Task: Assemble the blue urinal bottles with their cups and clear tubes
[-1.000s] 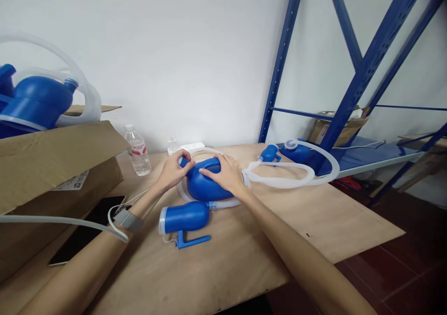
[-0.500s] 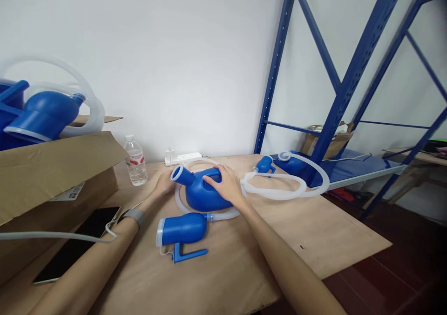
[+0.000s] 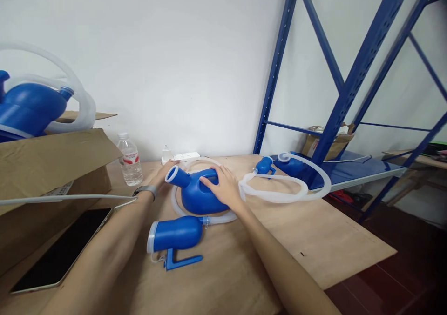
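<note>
White wall [image 3: 192, 73] is rising behind a pale wooden tabletop [image 3: 335, 245], where a rounded blue plastic jug with a slanted open spout [image 3: 202, 201] is resting upright near the middle. The right hand [image 3: 226, 189] is spreading over its rear and handle, thumb standing apart from the fingers. Beyond the spout, the left hand [image 3: 164, 173] is reaching, partly hidden; its finger grip cannot be told. In front, a blue plastic bottle with an L-shaped handle [image 3: 181, 233] is lying sideways, joining a translucent white hose [image 3: 223, 218]. Keeping the right palm steady seems wise while the left is reaching, and moving gently should be sparing the white cable [image 3: 87, 197] near the left wrist a snag.
</note>
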Available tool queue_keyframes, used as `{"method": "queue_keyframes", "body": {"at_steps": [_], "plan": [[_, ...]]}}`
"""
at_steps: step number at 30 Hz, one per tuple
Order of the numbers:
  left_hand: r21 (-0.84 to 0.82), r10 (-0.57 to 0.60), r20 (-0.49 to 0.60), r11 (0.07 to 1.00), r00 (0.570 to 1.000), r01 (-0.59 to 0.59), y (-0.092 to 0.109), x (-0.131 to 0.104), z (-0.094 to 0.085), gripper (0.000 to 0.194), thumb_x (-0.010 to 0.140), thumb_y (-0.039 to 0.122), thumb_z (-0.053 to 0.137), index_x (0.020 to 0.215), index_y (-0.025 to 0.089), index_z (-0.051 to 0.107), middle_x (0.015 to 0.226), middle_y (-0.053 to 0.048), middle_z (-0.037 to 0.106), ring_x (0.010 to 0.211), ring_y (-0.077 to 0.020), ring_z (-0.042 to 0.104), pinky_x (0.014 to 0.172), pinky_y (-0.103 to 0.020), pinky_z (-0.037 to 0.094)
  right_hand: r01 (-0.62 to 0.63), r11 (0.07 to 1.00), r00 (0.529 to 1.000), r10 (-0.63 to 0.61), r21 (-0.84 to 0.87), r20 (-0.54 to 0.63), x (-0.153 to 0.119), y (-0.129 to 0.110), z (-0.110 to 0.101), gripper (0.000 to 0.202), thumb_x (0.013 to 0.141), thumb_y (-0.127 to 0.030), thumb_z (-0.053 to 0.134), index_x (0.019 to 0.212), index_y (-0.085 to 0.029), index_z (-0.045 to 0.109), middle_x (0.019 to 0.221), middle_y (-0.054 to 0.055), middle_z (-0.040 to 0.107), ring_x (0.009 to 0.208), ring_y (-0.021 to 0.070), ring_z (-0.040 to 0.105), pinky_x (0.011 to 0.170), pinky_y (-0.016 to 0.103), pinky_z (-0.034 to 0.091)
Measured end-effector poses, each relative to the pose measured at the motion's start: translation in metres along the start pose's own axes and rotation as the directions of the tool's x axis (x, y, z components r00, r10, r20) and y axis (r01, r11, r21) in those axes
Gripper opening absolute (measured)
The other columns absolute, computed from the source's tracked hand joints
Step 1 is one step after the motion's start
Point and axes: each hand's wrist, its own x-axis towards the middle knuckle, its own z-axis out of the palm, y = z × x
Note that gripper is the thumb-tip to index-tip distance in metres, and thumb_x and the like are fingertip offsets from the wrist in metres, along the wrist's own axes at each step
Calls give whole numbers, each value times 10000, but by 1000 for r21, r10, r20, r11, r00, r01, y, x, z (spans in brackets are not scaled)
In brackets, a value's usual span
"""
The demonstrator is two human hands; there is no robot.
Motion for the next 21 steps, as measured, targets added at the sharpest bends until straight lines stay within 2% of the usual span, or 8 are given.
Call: {"method": "queue_keyframes", "body": {"at_steps": [4,8,9,11,13,16,18,21], "plan": [[25,19,-54,1000,998,-18,10,2,-6,377,745,384,740,1045,167,668,1204,-141,659,1176,-336,586,1044,-437,467,-5,1000,1000,5,9,3,1,2,1,495,925,-620,615,1246,-244,637,1226,83,694,1179,286,624,1025,424,449],[48,33,-182,999,983,-24,32,-4,-29,409,710,367,712,1063,188,609,1345,-171,562,1324,-376,481,1078,-482,428,3,1000,1000,-3,1,4,2,3,3,505,927,-643,596,1237,-248,645,1218,81,696,1179,292,622,1027,431,444],[47,41,-193,998,980,-33,40,-8,-38,404,719,370,701,1071,200,597,1312,-154,577,1270,-354,531,1034,-459,462,6,1000,1000,-6,-4,3,2,4,3,509,925,-647,595,1237,-248,646,1218,82,697,1180,294,620,1031,433,440],[-28,40,-167,999,985,-46,56,-18,-58,413,716,375,708,1076,222,575,1128,-83,644,948,-266,672,847,-385,531,11,1000,1000,-11,-10,-4,1,5,4,519,924,-655,589,1239,-247,645,1216,86,696,1179,295,615,1034,434,434],[-187,-53,-150,982,987,24,71,-30,-78,427,682,346,723,1062,231,566,1000,-25,641,696,-180,650,673,-319,520,17,1000,1000,-17,-4,-13,1,5,5,513,929,-654,582,1233,-245,644,1204,87,697,1168,293,615,1025,429,435],[-380,-171,-159,920,972,99,84,-50,-97,369,697,355,704,1025,228,592,844,22,588,566,-129,545,553,-273,460,22,1000,1000,-22,10,-14,1,5,4,489,937,-638,582,1215,-241,645,1187,86,699,1155,290,617,1013,422,437],[-381,-188,-261,921,947,78,89,-61,-99,264,726,372,680,919,213,598,763,28,549,605,-135,515,580,-270,445,23,1000,1000,-23,14,-7,1,4,4,486,937,-638,582,1211,-243,646,1186,85,696,1156,288,615,1011,422,436],[-334,-176,-398,942,900,36,94,-76,-84,234,766,382,656,888,217,544,812,17,562,769,-166,547,721,-287,472,19,1000,1000,-19,6,-9,1,3,3,496,934,-646,578,1214,-243,648,1194,83,690,1162,287,610,1009,422,437]]}}
